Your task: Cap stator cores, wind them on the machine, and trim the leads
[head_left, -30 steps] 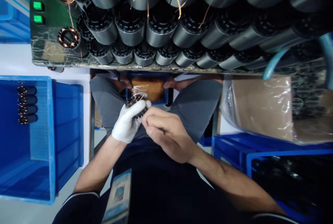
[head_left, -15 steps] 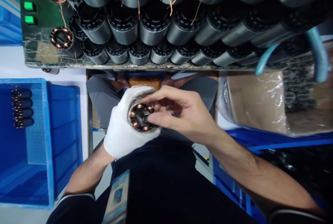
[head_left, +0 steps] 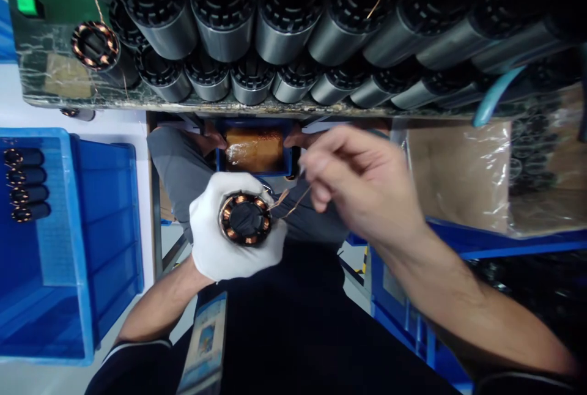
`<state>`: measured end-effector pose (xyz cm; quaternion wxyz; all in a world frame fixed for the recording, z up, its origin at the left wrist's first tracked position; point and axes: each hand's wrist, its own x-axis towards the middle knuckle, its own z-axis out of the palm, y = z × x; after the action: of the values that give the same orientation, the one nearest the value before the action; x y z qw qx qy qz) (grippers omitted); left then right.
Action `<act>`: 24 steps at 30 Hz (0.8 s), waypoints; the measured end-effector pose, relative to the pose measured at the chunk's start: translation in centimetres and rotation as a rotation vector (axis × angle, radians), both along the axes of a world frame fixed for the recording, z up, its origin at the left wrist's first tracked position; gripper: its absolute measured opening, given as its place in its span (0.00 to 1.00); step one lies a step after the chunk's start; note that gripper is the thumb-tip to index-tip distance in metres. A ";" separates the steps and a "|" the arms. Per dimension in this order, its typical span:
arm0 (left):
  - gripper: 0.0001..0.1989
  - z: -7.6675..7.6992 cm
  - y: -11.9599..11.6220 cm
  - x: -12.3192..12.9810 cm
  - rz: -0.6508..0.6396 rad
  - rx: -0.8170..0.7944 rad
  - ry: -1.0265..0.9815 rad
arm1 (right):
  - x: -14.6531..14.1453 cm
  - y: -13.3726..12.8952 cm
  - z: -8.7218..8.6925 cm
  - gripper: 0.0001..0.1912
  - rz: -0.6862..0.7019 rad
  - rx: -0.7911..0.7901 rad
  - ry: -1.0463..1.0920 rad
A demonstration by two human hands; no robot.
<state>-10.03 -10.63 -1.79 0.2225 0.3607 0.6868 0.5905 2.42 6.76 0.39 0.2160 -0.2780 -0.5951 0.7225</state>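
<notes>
While my gloved left grip (head_left: pixel 238 258) wraps one copper-wound stator (head_left: pixel 246 219), my bare right grip (head_left: pixel 367 187), fingers nearly closed, adjoins its copper leads (head_left: pixel 279 198); whether holding any, I cannot tell.

Metal cylinders (head_left: pixel 288 35) on marbled bench (head_left: pixel 35 71)

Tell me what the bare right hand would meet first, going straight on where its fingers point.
Along the image line, the right hand would likely first cross the small blue bin; it looks lower, so the hand may pass above.
</notes>
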 end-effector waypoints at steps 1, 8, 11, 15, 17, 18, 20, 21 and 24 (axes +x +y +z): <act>0.24 0.2 0.2 -0.5 -0.030 0.008 0.017 | 0.3 0.3 0.4 0.10 -0.055 0.120 -0.004; 0.18 1.3 1.1 -1.6 -0.191 -0.086 0.106 | 2.3 2.1 0.7 0.07 0.352 1.057 -0.008; 0.17 0.6 0.7 -1.7 -0.203 -0.186 0.318 | 3.1 3.3 -1.1 0.12 0.444 1.194 0.020; 0.12 -0.6 0.4 -1.3 -0.201 -0.326 0.694 | 3.4 2.1 -2.0 0.22 0.446 1.072 -0.159; 0.12 -0.9 0.5 -0.9 -0.238 -0.342 0.783 | 3.2 0.7 -2.0 0.33 0.518 0.978 -0.215; 0.12 -0.9 0.7 -0.6 -0.261 -0.343 0.801 | 3.1 0.2 -2.1 0.35 0.577 0.941 -0.242; 0.12 -0.7 0.9 -0.2 -0.301 -0.339 0.794 | 2.8 -0.3 -2.0 0.28 0.694 0.863 -0.313; 0.12 -0.4 0.9 -0.1 -0.309 -0.334 0.773 | 2.8 -0.2 -1.8 0.21 0.730 0.821 -0.346; 0.14 0.4 0.5 -0.3 -0.320 -0.249 0.619 | 2.6 1.0 -0.3 0.07 0.757 0.674 -0.301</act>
<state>-10.30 -10.12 -1.35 0.1361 0.5952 0.7230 0.3233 4.99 7.74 0.08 -0.0704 -0.0594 -0.8774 0.4708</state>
